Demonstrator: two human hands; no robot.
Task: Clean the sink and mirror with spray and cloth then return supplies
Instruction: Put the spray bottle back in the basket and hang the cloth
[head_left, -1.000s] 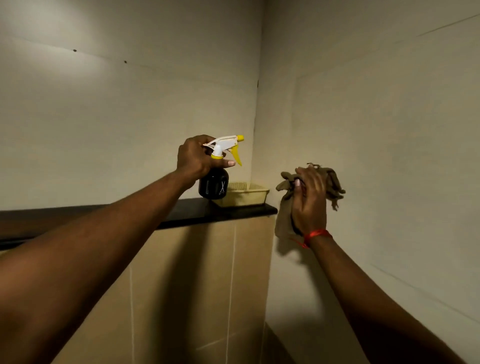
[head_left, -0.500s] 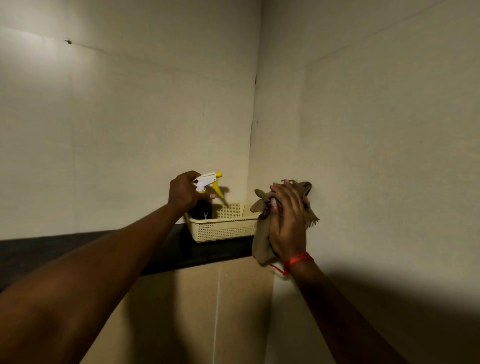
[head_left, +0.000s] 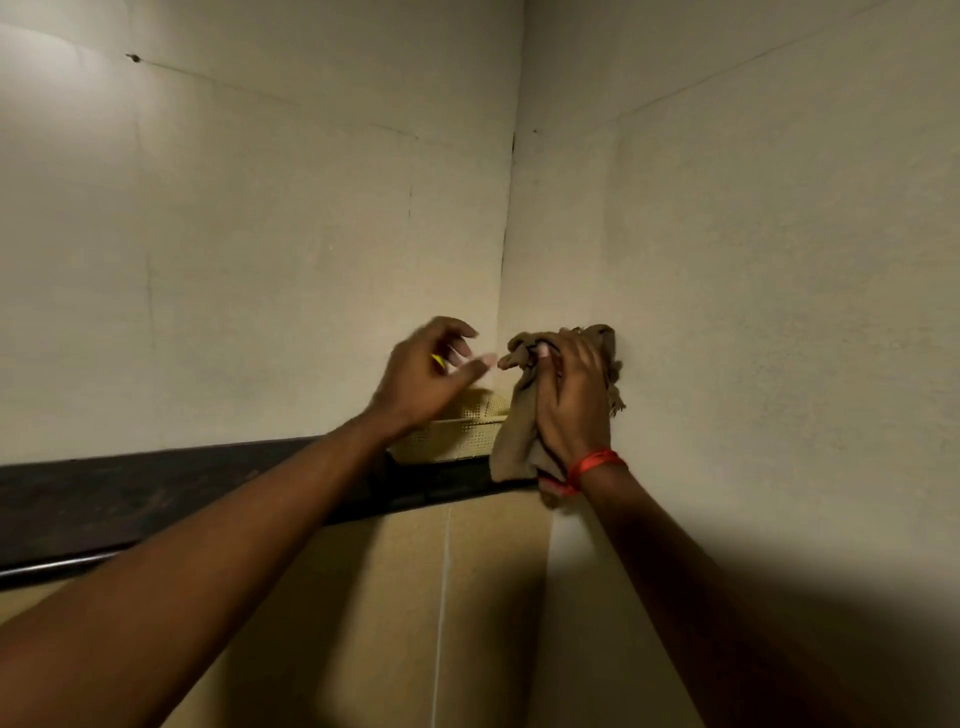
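My left hand (head_left: 423, 376) hovers above the cream perforated basket (head_left: 467, 434), fingers spread and holding nothing. The spray bottle (head_left: 439, 361) is almost wholly hidden behind that hand; only a sliver of its yellow trigger shows between the fingers. My right hand (head_left: 571, 405), with a red thread at the wrist, is closed around a bunched brown cloth (head_left: 519, 431) just right of the basket, close to the corner wall. The cloth hangs down past the shelf edge.
The basket sits at the right end of a dark shelf (head_left: 156, 493) that runs along the left wall into the corner. Beige tiles lie below the shelf. Plain pale walls meet in the corner (head_left: 506, 234) above the basket.
My left hand let go of the spray bottle in the basket and lifted, fingers spreading. My right hand with the cloth stayed beside the basket, slightly closer to it.
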